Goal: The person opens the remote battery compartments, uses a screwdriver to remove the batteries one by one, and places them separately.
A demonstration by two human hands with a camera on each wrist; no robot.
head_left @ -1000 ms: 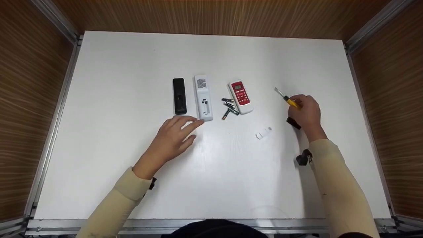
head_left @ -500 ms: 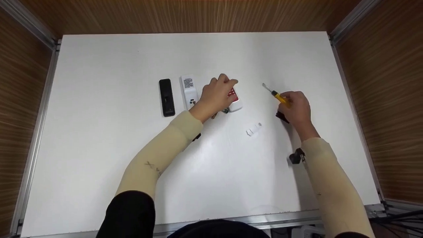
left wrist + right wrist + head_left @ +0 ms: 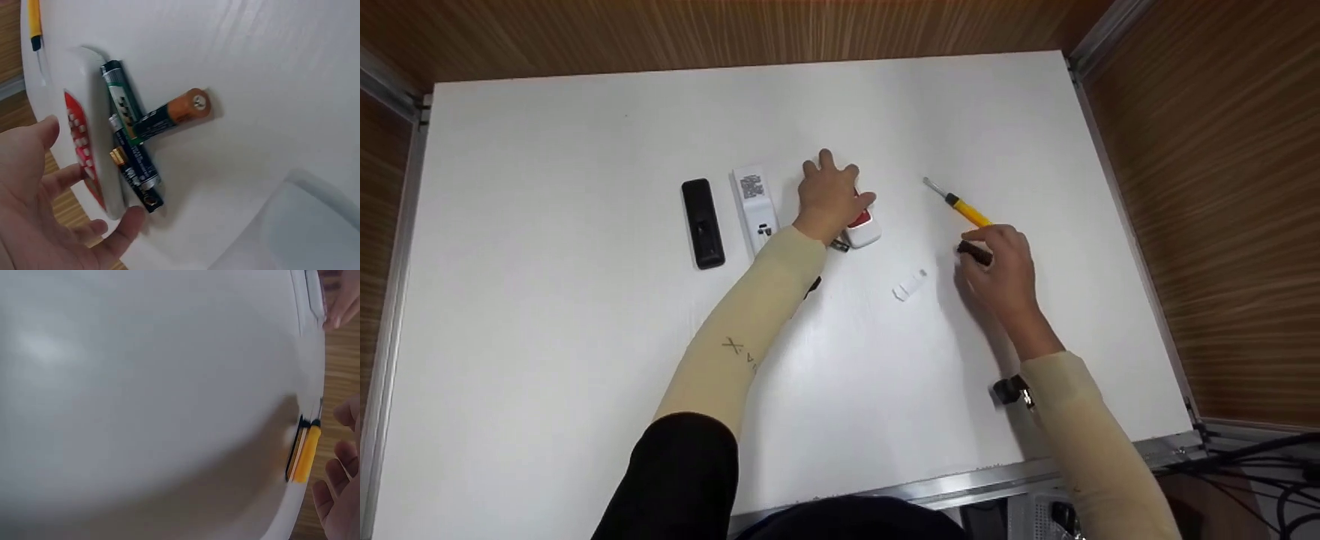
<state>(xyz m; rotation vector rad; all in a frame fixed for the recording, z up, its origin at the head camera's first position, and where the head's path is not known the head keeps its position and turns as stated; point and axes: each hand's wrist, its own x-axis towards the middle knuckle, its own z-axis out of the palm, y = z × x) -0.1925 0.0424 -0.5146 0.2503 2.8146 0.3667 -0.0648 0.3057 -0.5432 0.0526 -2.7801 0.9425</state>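
Observation:
My left hand (image 3: 826, 196) reaches over a white remote control with a red keypad (image 3: 864, 231), fingers spread. In the left wrist view, its thumb and fingers stand around the remote's far end, and several AA batteries (image 3: 188, 107) lie against the remote's side. My right hand (image 3: 1006, 274) hovers beside a yellow-handled screwdriver (image 3: 969, 211), its fingers loosely bent. The right wrist view shows the fingers apart from the screwdriver (image 3: 306, 455), which lies next to a small black cover (image 3: 975, 253).
To the left lie a black remote (image 3: 703, 225) and a white remote (image 3: 751, 201), back side up, the latter partly hidden by my left sleeve. A small white plastic piece (image 3: 910, 286) lies between my hands. Wooden walls (image 3: 1215, 187) border the white table (image 3: 547, 300).
My left hand has moved right and forward, from the white remote to the one with red keys. My right hand has let go of the screwdriver. The head view has shifted.

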